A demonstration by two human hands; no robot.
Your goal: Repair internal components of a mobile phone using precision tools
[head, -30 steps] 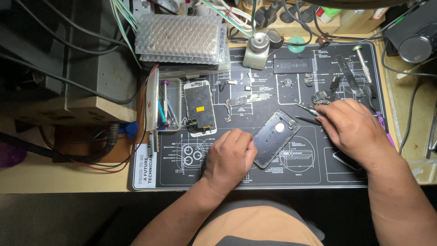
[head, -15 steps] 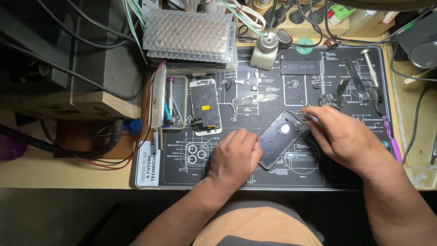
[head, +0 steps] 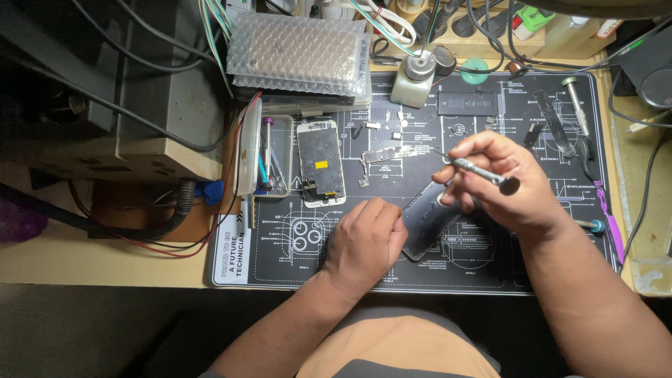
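While the left hand (head: 365,241) rests knuckles-up on the black work mat (head: 490,269), its fingers curl against the near left edge of the dark phone shell (head: 425,222), pinning it flat; the hand steadies rather than grasps. That shell lies tilted near the middle of the mat and serves as the landmark. Just above and right of it, the right hand (head: 514,189) pinches a slim metal screwdriver (head: 479,170) between thumb and fingertips, fingers closed tight round the shaft, tip pointing away to the left, lifted clear of the shell.

Left of the shell, well apart, a detached phone screen (head: 320,162) lies face down with a yellow tab showing. Beyond that sits a clear tray (head: 269,157) holding thin tools. Above the shell, small metal plates and loose parts (head: 388,154) are scattered. Farther up, a flat black battery (head: 470,103) lies on the mat, with a small dispenser bottle (head: 413,78) to its left.

Judgement: teardown looks well along. Screen, battery and several inner pieces are already off and laid out; the shell is still being worked. Whether screws remain inside it cannot be told, since both hands cover much of it.
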